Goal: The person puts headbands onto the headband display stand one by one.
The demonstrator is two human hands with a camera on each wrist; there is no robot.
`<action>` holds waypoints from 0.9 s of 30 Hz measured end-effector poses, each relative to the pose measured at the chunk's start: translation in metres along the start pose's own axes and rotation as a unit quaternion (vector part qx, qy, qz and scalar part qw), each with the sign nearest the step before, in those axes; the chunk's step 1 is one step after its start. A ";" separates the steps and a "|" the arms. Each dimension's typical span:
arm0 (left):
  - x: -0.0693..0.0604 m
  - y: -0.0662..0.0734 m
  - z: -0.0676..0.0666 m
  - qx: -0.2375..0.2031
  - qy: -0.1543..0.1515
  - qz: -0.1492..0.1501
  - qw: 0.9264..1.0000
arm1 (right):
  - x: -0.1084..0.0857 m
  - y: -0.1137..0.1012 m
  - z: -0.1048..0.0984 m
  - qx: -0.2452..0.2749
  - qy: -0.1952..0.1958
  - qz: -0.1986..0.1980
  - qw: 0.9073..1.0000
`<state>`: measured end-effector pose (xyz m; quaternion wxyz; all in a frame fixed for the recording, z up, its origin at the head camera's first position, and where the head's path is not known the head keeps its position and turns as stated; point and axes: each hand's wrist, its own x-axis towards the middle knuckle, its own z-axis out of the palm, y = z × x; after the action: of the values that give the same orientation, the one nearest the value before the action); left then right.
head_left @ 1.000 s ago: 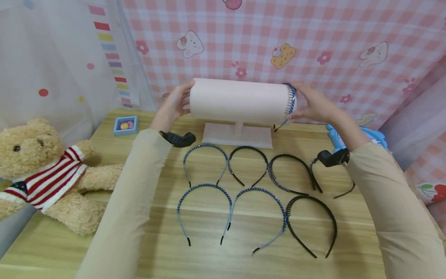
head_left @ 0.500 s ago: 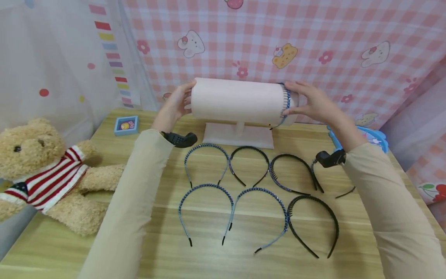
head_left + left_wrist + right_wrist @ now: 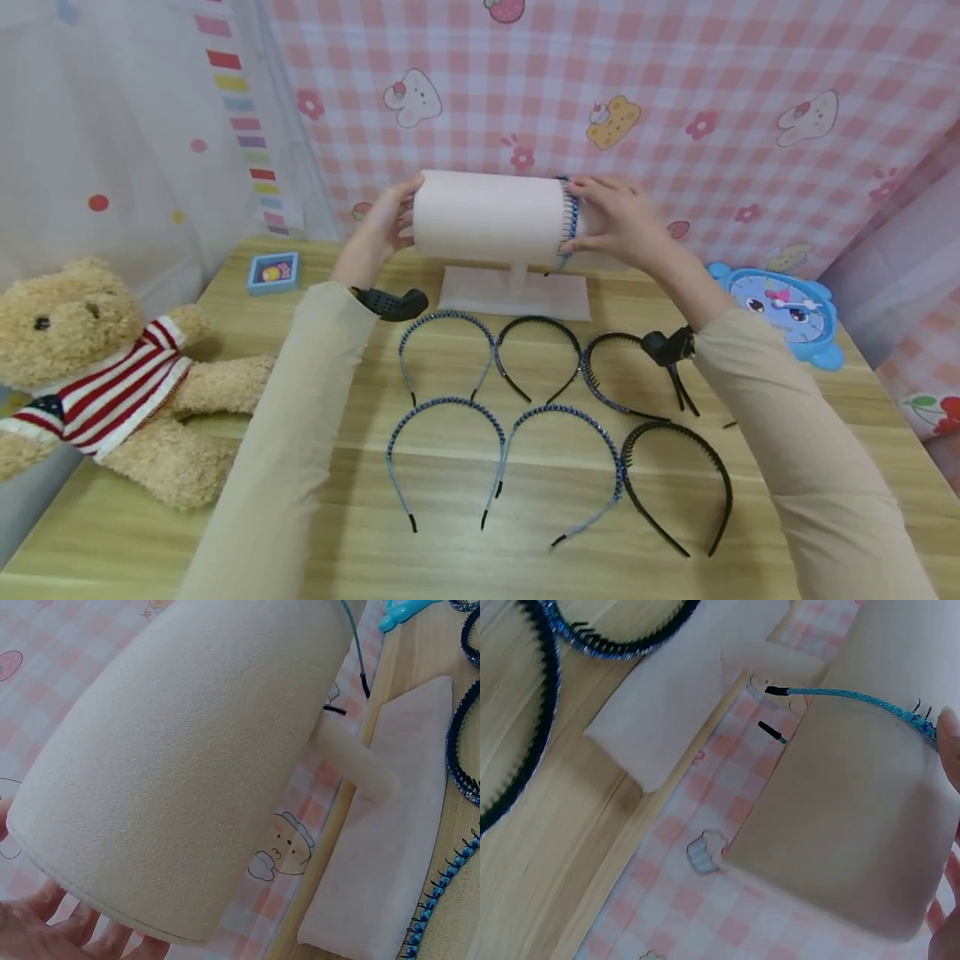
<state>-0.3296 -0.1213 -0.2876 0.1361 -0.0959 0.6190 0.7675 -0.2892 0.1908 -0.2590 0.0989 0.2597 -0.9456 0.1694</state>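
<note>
A pale padded cylinder (image 3: 491, 217) (image 3: 172, 765) (image 3: 840, 825) lies horizontally on its stand (image 3: 465, 292). At its left end the left hand (image 3: 382, 229) (image 3: 67, 930) grips the rim, fingers around the edge. A blue beaded headband with inner teeth (image 3: 573, 218) (image 3: 847, 695) sits over the cylinder, right of the middle, its black-tipped ends hanging below. The right hand (image 3: 626, 221) (image 3: 949, 900) pinches this headband between thumb at the front and fingers on top. In the right wrist view, most of that hand is cut off.
Several headbands, blue beaded (image 3: 447, 400) and black toothed (image 3: 723, 483), lie in two rows on the wooden table (image 3: 360, 550). A teddy bear (image 3: 127, 375) is at the left, a small blue box (image 3: 273, 273) behind it, and a blue clock (image 3: 795, 312) at the right.
The right hand and the blue headband have moved left along the cylinder from its right end. The right arm has uncovered more of the clock. The left hand has kept its grip.
</note>
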 end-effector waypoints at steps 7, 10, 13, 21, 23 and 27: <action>0.004 -0.002 0.000 0.000 0.003 0.005 1.000 | 0.014 -0.018 0.012 0.008 0.011 -0.024 1.000; 0.006 -0.002 0.000 0.004 0.000 0.007 1.000 | 0.020 -0.027 0.016 0.010 0.016 -0.041 0.999; 0.004 -0.001 0.000 0.003 -0.001 0.008 1.000 | 0.027 -0.036 0.022 0.009 0.017 -0.054 0.998; -0.009 -0.001 0.000 0.002 -0.002 0.001 1.000 | 0.044 -0.064 0.038 0.017 0.007 -0.072 0.997; -0.011 -0.001 0.000 0.004 -0.001 0.001 1.000 | 0.049 -0.070 0.040 0.012 0.004 -0.075 0.997; -0.013 0.000 0.001 0.002 0.005 0.000 1.000 | 0.057 -0.082 0.043 0.005 -0.005 -0.080 0.997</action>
<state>-0.3171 -0.1217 -0.2836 0.1331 -0.0992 0.6209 0.7661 -0.2988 0.0829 -0.2612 0.1057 0.3355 -0.9215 0.1647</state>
